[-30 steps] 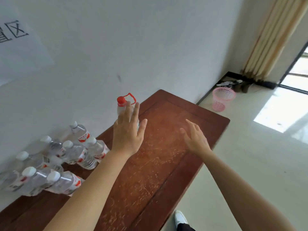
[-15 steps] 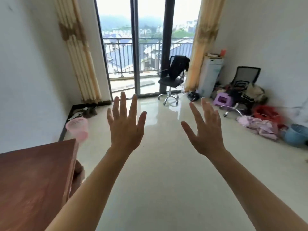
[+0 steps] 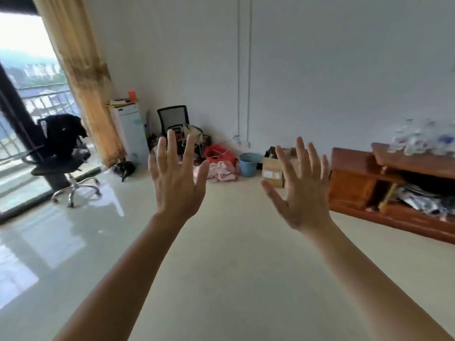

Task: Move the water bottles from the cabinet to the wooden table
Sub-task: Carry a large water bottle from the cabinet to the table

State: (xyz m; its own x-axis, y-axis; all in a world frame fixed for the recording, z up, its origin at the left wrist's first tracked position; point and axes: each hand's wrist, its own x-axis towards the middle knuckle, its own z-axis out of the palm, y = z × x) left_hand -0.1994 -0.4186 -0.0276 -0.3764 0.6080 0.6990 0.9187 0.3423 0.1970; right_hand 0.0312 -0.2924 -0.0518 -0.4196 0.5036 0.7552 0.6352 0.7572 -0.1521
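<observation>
Head view: now swung round onto red-brown wooden cabinet (image 3: pixel 357 178) at 3 o'clock; left hand (image 3: pixel 176 183), right hand (image 3: pixel 302 193) splayed, empty; next fetch likely.

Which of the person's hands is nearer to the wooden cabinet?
Right. The right hand is raised just left of the cabinet, apart from it; the left hand is raised farther left.

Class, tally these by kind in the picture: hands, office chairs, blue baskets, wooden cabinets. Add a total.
Hands: 2, left hand and right hand
Office chairs: 2
Blue basket: 1
Wooden cabinet: 1
Total: 6
</observation>
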